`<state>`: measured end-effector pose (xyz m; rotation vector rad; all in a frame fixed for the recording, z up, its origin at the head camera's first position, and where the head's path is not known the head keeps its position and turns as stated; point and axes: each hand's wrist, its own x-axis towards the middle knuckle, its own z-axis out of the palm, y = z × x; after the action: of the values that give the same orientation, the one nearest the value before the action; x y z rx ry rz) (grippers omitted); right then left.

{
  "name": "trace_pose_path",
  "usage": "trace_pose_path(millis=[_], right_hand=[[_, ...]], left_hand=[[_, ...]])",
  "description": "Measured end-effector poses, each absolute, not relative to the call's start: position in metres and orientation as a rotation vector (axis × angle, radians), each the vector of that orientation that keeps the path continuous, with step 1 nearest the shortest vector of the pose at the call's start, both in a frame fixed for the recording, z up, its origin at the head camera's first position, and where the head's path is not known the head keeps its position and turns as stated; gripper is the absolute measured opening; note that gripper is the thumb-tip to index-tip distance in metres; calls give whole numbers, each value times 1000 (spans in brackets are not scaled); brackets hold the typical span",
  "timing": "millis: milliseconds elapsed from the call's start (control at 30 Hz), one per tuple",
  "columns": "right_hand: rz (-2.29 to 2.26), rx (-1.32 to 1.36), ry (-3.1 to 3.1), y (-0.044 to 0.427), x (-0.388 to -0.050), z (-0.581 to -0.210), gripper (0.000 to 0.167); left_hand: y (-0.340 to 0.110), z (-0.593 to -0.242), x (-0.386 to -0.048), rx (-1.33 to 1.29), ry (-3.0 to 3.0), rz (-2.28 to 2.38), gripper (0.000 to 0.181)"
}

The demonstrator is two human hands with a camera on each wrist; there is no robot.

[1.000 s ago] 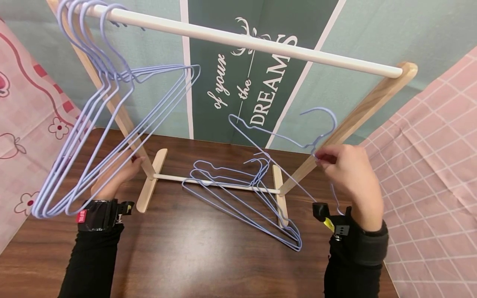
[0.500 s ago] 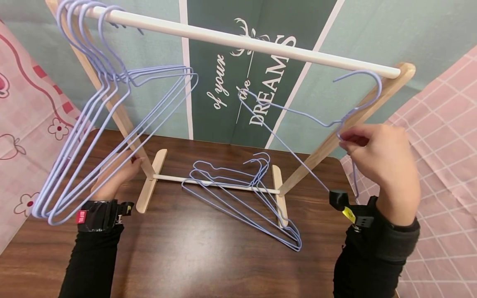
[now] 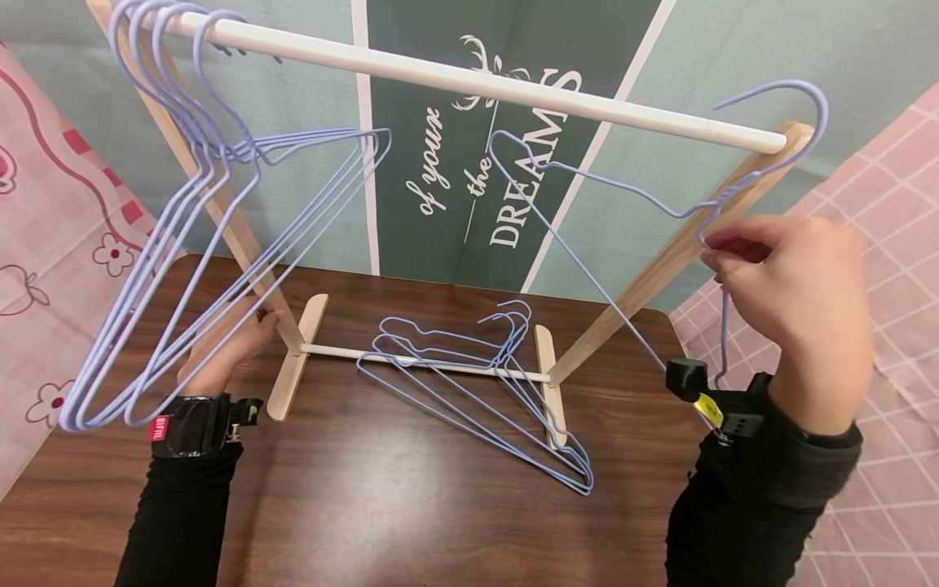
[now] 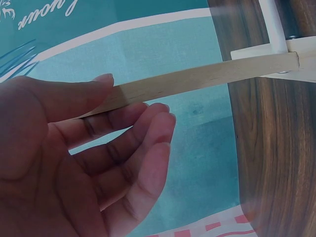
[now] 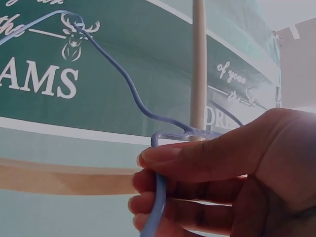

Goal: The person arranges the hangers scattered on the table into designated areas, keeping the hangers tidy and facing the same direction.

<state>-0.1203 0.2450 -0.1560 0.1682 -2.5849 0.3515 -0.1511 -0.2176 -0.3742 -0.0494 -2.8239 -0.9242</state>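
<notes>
Dark-brown wood grain covers the desk (image 3: 352,505) before me, with a green backdrop (image 3: 447,261) lettered in white behind it and pink checked cloth (image 3: 905,342) to my right. Above the desk, a white top rail (image 3: 477,81) runs between two wooden posts. My left hand (image 3: 231,341) pinches the left post (image 3: 242,240) on its lower part, thumb on one side and index finger on the other, the remaining fingers loosely bent. My right hand (image 3: 807,302) pinches a blue hanger (image 3: 726,194) by the wire just below its twisted neck. That hanger is tilted in the air beside the right post (image 3: 660,267), its hook up near the right end of the top rail; I cannot tell whether they touch. Four hanging hangers (image 3: 213,155) crowd the rail's left end. Down on the desk, a loose stack of hangers (image 3: 508,352) lies across the white lower bar (image 3: 330,351).
</notes>
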Motion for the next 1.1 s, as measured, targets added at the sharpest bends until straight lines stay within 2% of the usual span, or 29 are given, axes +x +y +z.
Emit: trace_pose_path(millis=[233,567,800,1100], right_hand=[[316,104,-2648,245,-123,-156,15],[314,76,-2679,250,-123,-157,15],[344,71,-2742,253,-125,-161,16],[363,37,-2774,253,-125,-164,18]], left_hand=[[-220,-378,-152,-96,-2761,-873,25],[-215,-375,-150,-19,-2777,-906,24],[-215,-376,-150,-90,-2729,-961,20],[-219,-377,-151,-43,-2794,-850,27]])
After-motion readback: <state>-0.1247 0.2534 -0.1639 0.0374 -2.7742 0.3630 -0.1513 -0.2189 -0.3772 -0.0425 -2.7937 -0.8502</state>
